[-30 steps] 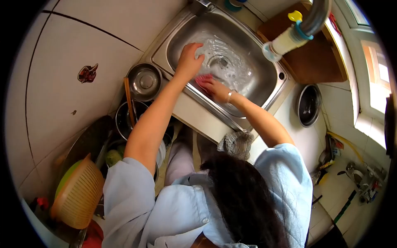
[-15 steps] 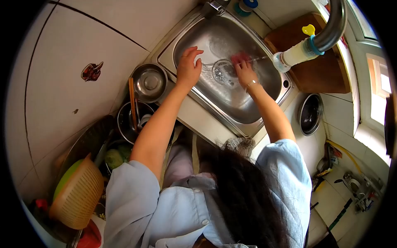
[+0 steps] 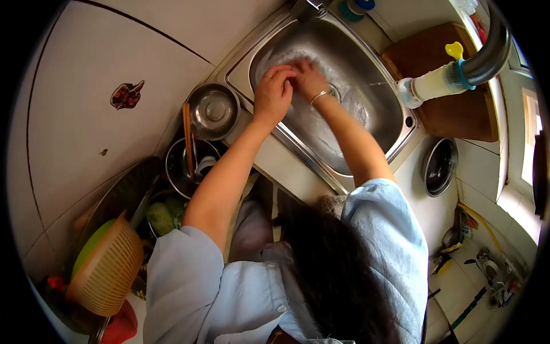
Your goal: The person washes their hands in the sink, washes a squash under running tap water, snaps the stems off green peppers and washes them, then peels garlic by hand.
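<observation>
Both my hands are over the stainless steel sink (image 3: 366, 63), close together near its left side. My left hand (image 3: 274, 96) has its fingers bent and its thumb apart, with the fingertips at my right hand and nothing visible in it. My right hand (image 3: 311, 83), a bracelet at the wrist, is blurred by motion. A trace of red at its fingertips looks like the red cloth (image 3: 306, 61), mostly hidden beneath the fingers. Water runs from the tap's filter nozzle (image 3: 432, 87), and swirling water lies around the drain.
A steel bowl (image 3: 213, 112) and a pot (image 3: 175, 166) with chopsticks (image 3: 188, 137) stand left of the sink. A wooden board (image 3: 452, 112) leans at the right, with a dark round basin (image 3: 440, 166) below it. An orange colander (image 3: 106, 266) sits at lower left.
My right hand has moved left from beside the drain to meet my left hand. The red cloth, plain under my right hand before, is now mostly hidden. The view has shifted slightly.
</observation>
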Demonstrator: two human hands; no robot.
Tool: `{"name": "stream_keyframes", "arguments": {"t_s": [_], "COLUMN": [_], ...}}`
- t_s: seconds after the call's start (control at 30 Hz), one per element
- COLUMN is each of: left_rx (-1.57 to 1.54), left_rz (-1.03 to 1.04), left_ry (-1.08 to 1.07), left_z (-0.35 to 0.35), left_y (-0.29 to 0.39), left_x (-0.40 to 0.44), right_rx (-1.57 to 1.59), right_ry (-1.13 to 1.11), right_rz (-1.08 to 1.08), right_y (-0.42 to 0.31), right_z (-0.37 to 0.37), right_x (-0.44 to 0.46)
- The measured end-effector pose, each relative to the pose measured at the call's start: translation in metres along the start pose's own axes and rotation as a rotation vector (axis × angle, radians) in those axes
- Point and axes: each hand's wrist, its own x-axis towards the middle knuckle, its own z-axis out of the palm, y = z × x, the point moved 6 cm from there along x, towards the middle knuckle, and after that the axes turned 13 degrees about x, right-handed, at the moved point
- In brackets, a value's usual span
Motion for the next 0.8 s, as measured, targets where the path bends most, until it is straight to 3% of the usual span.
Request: {"name": "stream_keyframes", "arguments": {"t_s": [0.07,0.23,0.33,0.47,0.57,0.63,0.77,0.8], "left_rx": [0.018,0.045,-0.002,0.012,0.0,-0.009,-0.23,-0.261], "left_rz": [0.019,0.021,0.027,-0.007,-0.057,-0.058,-0.157,-0.163], "left_ry": [0.012,0.017,0.022,0.017,0.023,0.049,0.014,0.018], "left_z": [-0.003,0.006,0.007,0.008,0.006,0.009,0.003,0.002], "left_y": [0.002,-0.007,-0.007,-0.008,-0.007,-0.015,-0.02,-0.022], "left_x": [-0.001,-0.002,-0.002,-0.003,-0.006,-0.003,0.002,0.004], "right_rx": [-0.087,-0.157,-0.168,-0.408,-0.324,-0.237,0.266,0.453], "right_ry": [0.109,-0.196,-0.254,-0.577,-0.456,-0.538,-0.082,-0.092], "right_rz": [-0.084,0.329,0.259,0.14,0.158,0.158,0.388,0.461], "right_y": [0.04,0.082,0.089,0.102,0.048,0.018,-0.038,-0.05], "right_z": [-0.007,-0.055,-0.102,-0.124,-0.131,-0.097,-0.055,-0.047], "right_x": [-0.003,-0.068,-0.109,-0.187,-0.214,-0.238,-0.231,-0.212]}}
